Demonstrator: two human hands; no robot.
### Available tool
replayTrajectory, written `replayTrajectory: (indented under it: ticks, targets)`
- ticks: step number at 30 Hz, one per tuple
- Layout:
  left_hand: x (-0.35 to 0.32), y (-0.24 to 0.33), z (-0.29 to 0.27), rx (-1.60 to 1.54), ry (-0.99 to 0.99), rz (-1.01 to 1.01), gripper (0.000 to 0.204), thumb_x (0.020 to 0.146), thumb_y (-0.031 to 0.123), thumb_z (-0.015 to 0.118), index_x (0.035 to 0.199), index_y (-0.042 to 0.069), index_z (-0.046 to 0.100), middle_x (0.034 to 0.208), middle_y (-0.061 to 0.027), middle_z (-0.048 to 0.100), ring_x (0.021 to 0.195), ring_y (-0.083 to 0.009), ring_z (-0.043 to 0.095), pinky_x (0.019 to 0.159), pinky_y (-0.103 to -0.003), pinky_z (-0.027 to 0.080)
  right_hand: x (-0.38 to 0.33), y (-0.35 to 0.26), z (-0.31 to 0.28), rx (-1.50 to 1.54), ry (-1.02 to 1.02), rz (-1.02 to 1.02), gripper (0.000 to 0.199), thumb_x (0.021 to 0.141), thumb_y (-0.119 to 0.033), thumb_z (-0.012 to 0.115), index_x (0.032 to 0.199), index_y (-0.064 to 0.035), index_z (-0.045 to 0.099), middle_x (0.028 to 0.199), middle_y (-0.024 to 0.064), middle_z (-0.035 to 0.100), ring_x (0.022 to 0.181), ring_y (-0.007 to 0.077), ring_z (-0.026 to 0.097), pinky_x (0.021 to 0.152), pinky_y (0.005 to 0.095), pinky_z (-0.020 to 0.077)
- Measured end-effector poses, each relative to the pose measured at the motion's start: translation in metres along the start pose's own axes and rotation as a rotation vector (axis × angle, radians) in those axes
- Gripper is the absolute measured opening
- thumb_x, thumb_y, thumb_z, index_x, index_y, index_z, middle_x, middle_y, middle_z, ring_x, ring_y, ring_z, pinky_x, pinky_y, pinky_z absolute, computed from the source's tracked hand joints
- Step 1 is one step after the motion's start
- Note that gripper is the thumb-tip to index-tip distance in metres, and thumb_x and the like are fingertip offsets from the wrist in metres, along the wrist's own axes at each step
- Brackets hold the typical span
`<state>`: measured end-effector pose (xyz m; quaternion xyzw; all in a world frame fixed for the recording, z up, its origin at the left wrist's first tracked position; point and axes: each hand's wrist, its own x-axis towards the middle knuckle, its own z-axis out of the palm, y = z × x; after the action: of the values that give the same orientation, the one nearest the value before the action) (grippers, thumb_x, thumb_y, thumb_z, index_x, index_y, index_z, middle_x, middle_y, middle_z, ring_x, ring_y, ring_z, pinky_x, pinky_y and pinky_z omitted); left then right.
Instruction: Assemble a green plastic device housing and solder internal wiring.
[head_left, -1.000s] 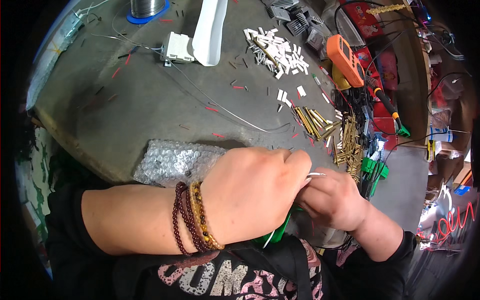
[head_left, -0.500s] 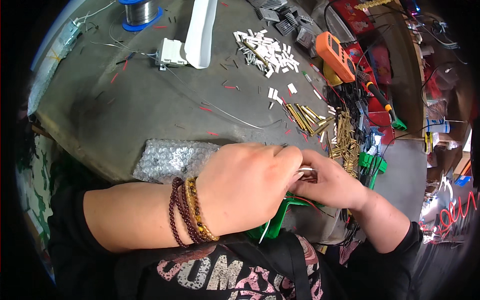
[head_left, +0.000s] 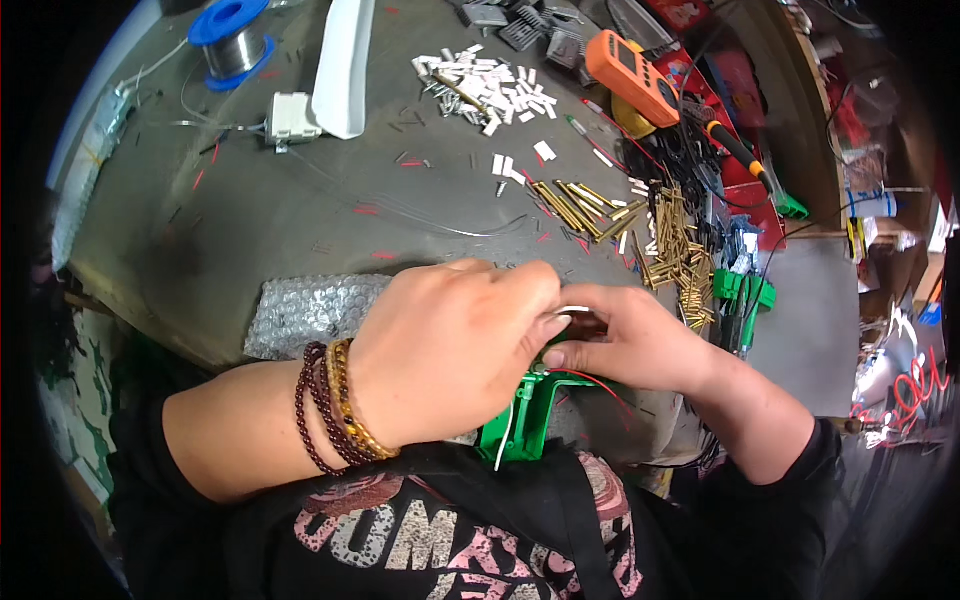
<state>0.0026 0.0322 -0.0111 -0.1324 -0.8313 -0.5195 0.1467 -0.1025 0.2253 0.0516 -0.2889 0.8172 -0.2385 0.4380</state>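
**Green holder under two hands at a cluttered bench**

Green plastic shows at the lower centre of the frame: a small holder sits just below the two hands, at the near edge of the grey table, with a thin red wire and a white wire running from it. Above it the left hand, with two bead bracelets on the wrist, is curled with its fingertips pinched together on a small part at the middle of the frame. The right hand meets it from the right, fingers closed narrow on the same small part; the part is mostly hidden, so its kind cannot be told, only a pale sliver and a dark bit between the fingertips.

Just left of the hands, touching the left hand's edge, lies a sheet of bubble wrap. Right of centre a heap of brass pins spreads out, with more green pieces beside it at the right. Short red and dark wire scraps dot the table in the middle.

Farther up, at upper centre, a pile of small white pieces lies scattered. Upper right holds an orange meter and a tangle of black leads. Upper left has a white plug touching a long white plastic piece, and a spool with blue ends near the top edge.
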Motion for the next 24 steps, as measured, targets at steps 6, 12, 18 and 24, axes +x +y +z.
replayTrajectory:
  ticks: [6, 12, 18, 24]
  targets:
    - [0.012, 0.011, 0.002, 0.061, -0.136, -0.032, 0.015, 0.084, 0.017, 0.068, 0.092, 0.007, 0.061, 0.073, -0.0098, 0.063, 0.075, -0.0324, 0.063, 0.067, -0.043, 0.049, -0.023, 0.016, 0.002, -0.284, 0.405, -0.408, 0.009, 0.078, -0.010, 0.077, 0.083, -0.0061, 0.071, 0.078, 0.0075, 0.066, 0.076, 0.0251, 0.062, 0.068, 0.0366, 0.0481]
    - [0.039, 0.013, 0.011, 0.206, -0.403, 0.009, 0.011, 0.077, 0.013, 0.070, 0.084, 0.006, 0.066, 0.074, -0.0093, 0.063, 0.078, -0.0323, 0.062, 0.068, -0.043, 0.049, -0.029, 0.035, 0.013, -0.126, 0.529, -0.437, 0.015, 0.075, -0.010, 0.081, 0.082, -0.0054, 0.069, 0.075, 0.0058, 0.065, 0.075, 0.0242, 0.061, 0.067, 0.0355, 0.0479]
    - [0.036, 0.013, 0.007, 0.157, -0.395, 0.107, 0.009, 0.079, 0.005, 0.068, 0.080, 0.004, 0.058, 0.075, -0.0114, 0.057, 0.074, -0.0314, 0.058, 0.066, -0.041, 0.045, -0.035, 0.054, 0.019, 0.125, 0.546, -0.344, 0.014, 0.078, -0.009, 0.078, 0.084, -0.0032, 0.067, 0.077, 0.0052, 0.062, 0.069, 0.0157, 0.059, 0.064, 0.0294, 0.0483]
    - [0.036, 0.013, 0.008, 0.102, -0.414, 0.072, 0.012, 0.078, 0.001, 0.065, 0.087, 0.004, 0.058, 0.079, -0.0099, 0.056, 0.074, -0.0287, 0.056, 0.068, -0.039, 0.045, -0.040, 0.061, 0.016, 0.135, 0.544, -0.393, 0.014, 0.080, -0.011, 0.075, 0.083, -0.0020, 0.066, 0.077, 0.0062, 0.061, 0.069, 0.0149, 0.059, 0.064, 0.0300, 0.0482]
